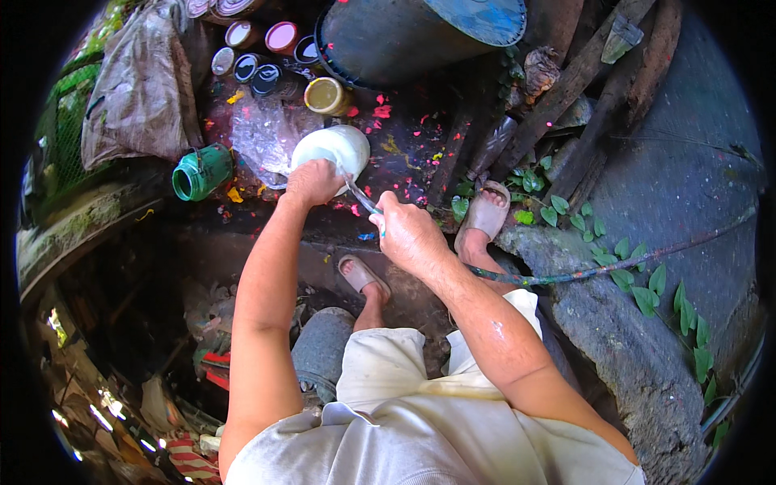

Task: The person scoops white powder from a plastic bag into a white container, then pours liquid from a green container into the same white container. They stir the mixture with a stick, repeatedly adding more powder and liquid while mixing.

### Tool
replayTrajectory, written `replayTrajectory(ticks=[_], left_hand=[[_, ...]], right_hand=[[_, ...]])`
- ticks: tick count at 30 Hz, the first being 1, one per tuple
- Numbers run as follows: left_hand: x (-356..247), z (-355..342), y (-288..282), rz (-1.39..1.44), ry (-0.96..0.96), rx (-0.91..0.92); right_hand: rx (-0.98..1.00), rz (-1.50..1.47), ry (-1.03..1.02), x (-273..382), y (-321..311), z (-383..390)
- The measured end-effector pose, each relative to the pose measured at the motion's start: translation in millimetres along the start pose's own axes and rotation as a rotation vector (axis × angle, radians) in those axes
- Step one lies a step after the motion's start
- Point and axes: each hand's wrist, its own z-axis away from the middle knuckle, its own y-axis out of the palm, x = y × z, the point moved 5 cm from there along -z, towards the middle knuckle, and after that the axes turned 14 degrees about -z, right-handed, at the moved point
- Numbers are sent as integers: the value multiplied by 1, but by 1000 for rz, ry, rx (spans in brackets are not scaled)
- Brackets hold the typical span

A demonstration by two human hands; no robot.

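My left hand (317, 183) is closed at the near edge of a rounded white container (343, 144), its fingers partly hidden against it. To its right, my right hand (411, 233) is wrapped round a paint-specked hose (582, 272), which comes in from the right and passes behind my right forearm. From that fist a pale grey streak (361, 195), which looks like water, reaches the white container beside my left hand. A green jar (201, 173) lies on its side to the left, its mouth facing left and toward me.
Several open paint pots, one with pink paint (281, 37) and one olive (326, 96), stand beyond the container. A large dark drum (404, 40) lies behind. Wooden beams (566, 81), a vine (647, 275) and a rough concrete edge (614, 339) line the right. A grey cloth (141, 89) hangs at left.
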Motion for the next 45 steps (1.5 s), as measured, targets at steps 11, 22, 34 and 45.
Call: replayTrajectory(ticks=[11, 22, 34, 45], left_hand=[[-18, -36, 50, 1038, -689, -445], [-31, -36, -9, 203, -19, 57], [-38, -48, -2, 468, -145, -101], [-32, -69, 38, 1932, -662, -522]], right_hand=[[-5, 8, -37, 2, 1, 1], [-23, 6, -43, 7, -10, 3], [-113, 35, -4, -13, -30, -4], [-111, 9, 32, -4, -26, -4]])
